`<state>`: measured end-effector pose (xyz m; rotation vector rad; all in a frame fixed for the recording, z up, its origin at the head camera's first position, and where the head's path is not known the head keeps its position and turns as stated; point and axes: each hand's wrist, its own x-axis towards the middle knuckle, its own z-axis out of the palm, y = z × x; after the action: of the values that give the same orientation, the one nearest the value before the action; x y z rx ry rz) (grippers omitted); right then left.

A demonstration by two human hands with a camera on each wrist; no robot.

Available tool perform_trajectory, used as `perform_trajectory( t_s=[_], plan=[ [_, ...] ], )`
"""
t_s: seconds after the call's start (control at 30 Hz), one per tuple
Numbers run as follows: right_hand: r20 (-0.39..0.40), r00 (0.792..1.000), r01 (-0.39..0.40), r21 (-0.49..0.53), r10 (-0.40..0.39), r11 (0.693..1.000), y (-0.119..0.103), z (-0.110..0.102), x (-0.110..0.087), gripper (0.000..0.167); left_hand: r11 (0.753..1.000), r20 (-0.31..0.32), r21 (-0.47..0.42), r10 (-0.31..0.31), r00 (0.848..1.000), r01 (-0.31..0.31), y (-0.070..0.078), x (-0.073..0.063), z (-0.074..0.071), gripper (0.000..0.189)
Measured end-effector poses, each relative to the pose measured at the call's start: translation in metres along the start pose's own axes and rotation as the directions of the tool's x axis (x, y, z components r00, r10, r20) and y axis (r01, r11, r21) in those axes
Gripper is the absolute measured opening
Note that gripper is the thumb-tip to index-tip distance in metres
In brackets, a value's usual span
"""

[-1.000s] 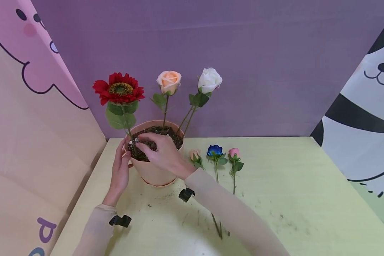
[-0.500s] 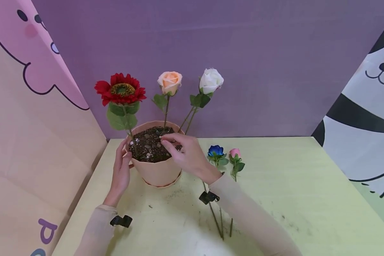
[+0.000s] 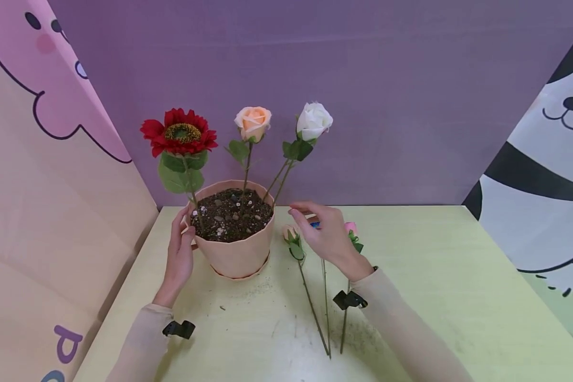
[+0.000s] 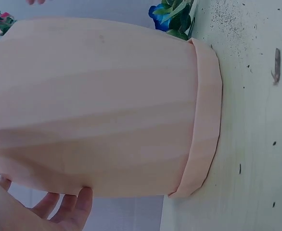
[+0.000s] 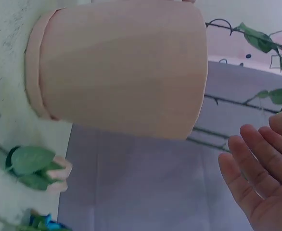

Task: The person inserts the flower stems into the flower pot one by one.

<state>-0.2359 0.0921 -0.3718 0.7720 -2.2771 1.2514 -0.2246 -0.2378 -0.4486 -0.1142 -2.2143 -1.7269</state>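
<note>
On the pale table's [image 3: 420, 254] left side, the left hand [image 3: 179, 256] is steadying the faceted pot [image 3: 234, 259].
It is curling round the smooth wall; light, even pressure should serve best. The right hand [image 3: 329, 237] is hanging loosely half-curled, holding nothing visible, partly hiding the blue rose [image 3: 315, 225]. Gritty, speckled soil [image 3: 229, 216] is filling the pot.

Bright head view, pale glare on the table [image 3: 425, 265], soft shadows, dimmer wrist views, blue flower [image 5: 49, 223] blurred in the right one

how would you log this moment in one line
left hand: holding pot; right hand: empty, beside pot; in pot: red flower, peach rose, white rose; on table: three flowers
</note>
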Motion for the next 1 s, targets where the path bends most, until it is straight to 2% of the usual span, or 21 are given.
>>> perform_trajectory(
  t_s=[0.1, 0.3, 0.57, 0.8, 1.0],
  plan=[
    [-0.016, 0.999, -0.037, -0.03, 0.037, 0.999, 0.007, -0.007, -0.006, 0.023, 1.0, -0.007, -0.001, 0.005, 1.0, -0.005, -0.001, 0.001, -0.001, 0.055],
    [-0.048, 0.997, -0.066, -0.094, 0.062, 0.993, 0.022, -0.019, -0.018, 0.024, 1.0, -0.003, -0.014, -0.009, 1.0, 0.009, 0.0, 0.002, -0.001, 0.054],
    [-0.087, 0.986, -0.15, -0.116, 0.14, 0.982, 0.044, -0.033, -0.04, 0.023, 1.0, 0.004, -0.013, -0.011, 1.0, 0.011, -0.001, 0.001, 0.001, 0.055],
    [-0.1, 0.981, -0.179, -0.139, 0.166, 0.974, 0.056, -0.042, -0.05, 0.023, 1.0, 0.006, -0.014, 0.003, 1.0, -0.003, -0.002, 0.002, -0.001, 0.054],
    [-0.074, 0.957, -0.287, -0.131, 0.279, 0.949, 0.068, -0.046, -0.064, 0.025, 1.0, 0.01, -0.019, 0.006, 1.0, -0.006, -0.003, 0.001, -0.001, 0.054]
  ],
)
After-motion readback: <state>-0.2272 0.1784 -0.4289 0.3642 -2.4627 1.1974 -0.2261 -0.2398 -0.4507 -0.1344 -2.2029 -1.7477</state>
